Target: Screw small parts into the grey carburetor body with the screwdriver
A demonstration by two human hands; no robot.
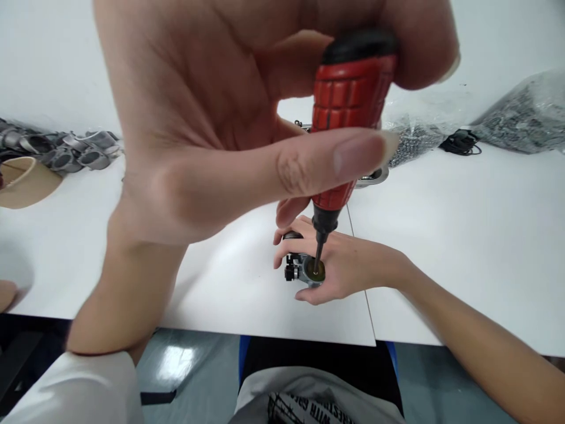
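My left hand (207, 147) is raised close to the camera and grips the red and black handle of a screwdriver (348, 100), thumb laid across it. The shaft points down, and its tip sits in the round top of a small metal part (304, 270). My right hand (348, 268) rests on the white table (463, 235) near its front edge and pinches that part between thumb and fingers. Much of the part is hidden by the fingers.
Several grey metal pieces (75, 150) lie in a heap at far left beside a tan cardboard ring (22, 182). Clear bags of small hardware (525, 118) and black bands (461, 142) lie at back right. Part of someone's hand (5, 294) shows at the left edge.
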